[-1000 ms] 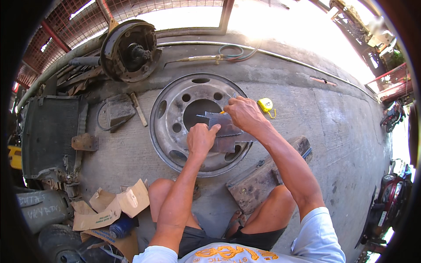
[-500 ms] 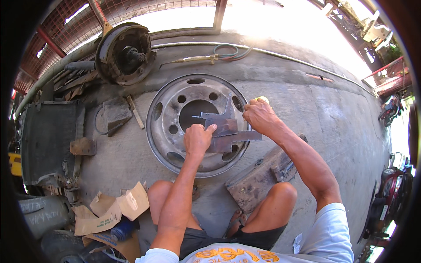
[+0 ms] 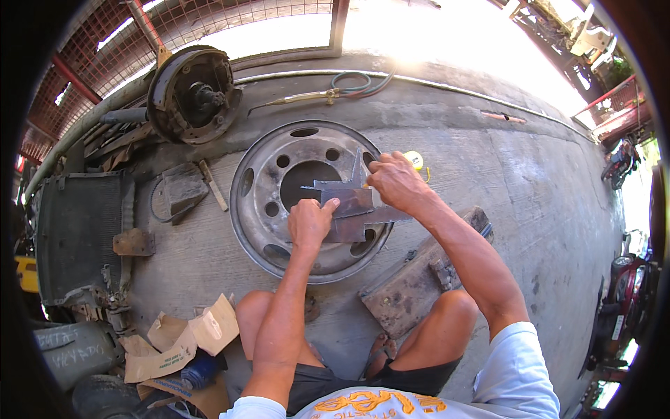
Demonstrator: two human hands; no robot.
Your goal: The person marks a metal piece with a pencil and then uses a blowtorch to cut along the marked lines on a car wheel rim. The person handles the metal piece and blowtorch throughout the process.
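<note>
My left hand [image 3: 310, 222] grips a flat rectangular steel plate [image 3: 352, 202], thumb on top, above the wheel rim. Under that plate lie further cut steel pieces, among them a long flat strip [image 3: 387, 215] and a pointed piece [image 3: 357, 167]. My right hand [image 3: 398, 181] is closed, its fingertips close to the plates' upper right edge; whatever it pinches is too small to make out. A yellow tape measure [image 3: 414, 160] lies just behind the right hand, partly covered by it. The large grey steel wheel rim [image 3: 269, 241] rests flat on the concrete beneath everything.
Beyond the rim lie a cutting torch [image 3: 300, 97] with hoses and a brake drum assembly [image 3: 199, 98]. A rusty metal block [image 3: 412, 279] sits by my right knee. To the left are a radiator [image 3: 84, 237], a hammer [image 3: 213, 185] and torn cardboard [image 3: 181, 342].
My right hand has moved left, away from beside the tape measure, to the edge of the steel plates. My left hand still holds the plate over the rim.
</note>
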